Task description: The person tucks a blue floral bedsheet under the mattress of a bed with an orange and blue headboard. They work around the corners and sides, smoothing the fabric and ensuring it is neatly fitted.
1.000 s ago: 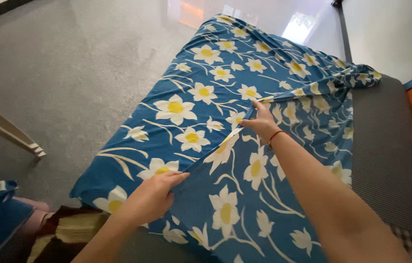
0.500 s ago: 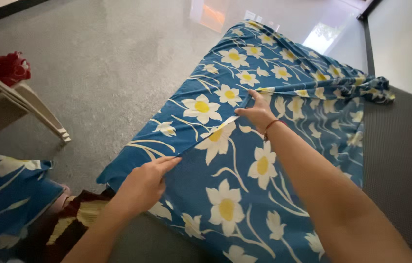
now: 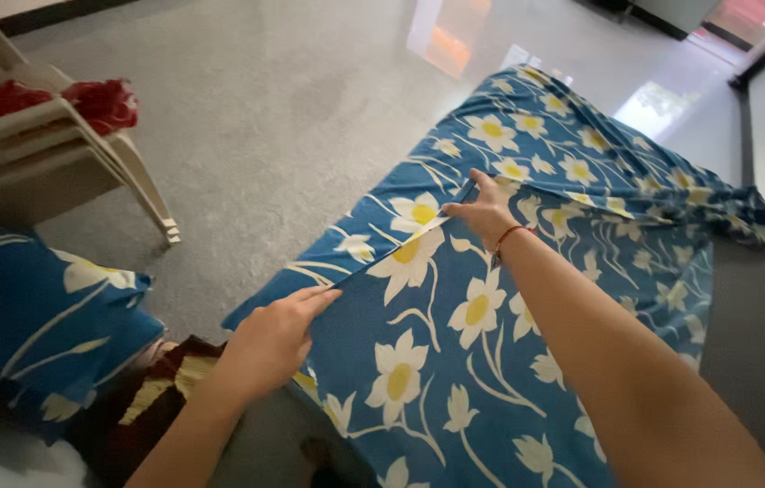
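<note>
A blue sheet [image 3: 527, 298] printed with white and yellow flowers lies spread over a grey floor and a dark mat. One layer is folded over another, and its edge runs diagonally between my hands. My left hand [image 3: 276, 336] pinches that folded edge at the near end. My right hand [image 3: 483, 210], with a red thread on the wrist, pinches the same edge farther away. The far corner of the sheet [image 3: 726, 203] is bunched up.
A beige plastic chair [image 3: 57, 163] with red cloth [image 3: 98, 98] on it stands at the left. A pillow in matching blue flowered fabric [image 3: 34, 316] lies at the lower left beside a dark brown and yellow cloth [image 3: 161, 393]. A dark grey mat [image 3: 762, 334] lies at the right.
The view has swung left, bringing the chair and pillow into sight. Both hands keep their grip on the folded edge, which has drawn in over the lower layer.
</note>
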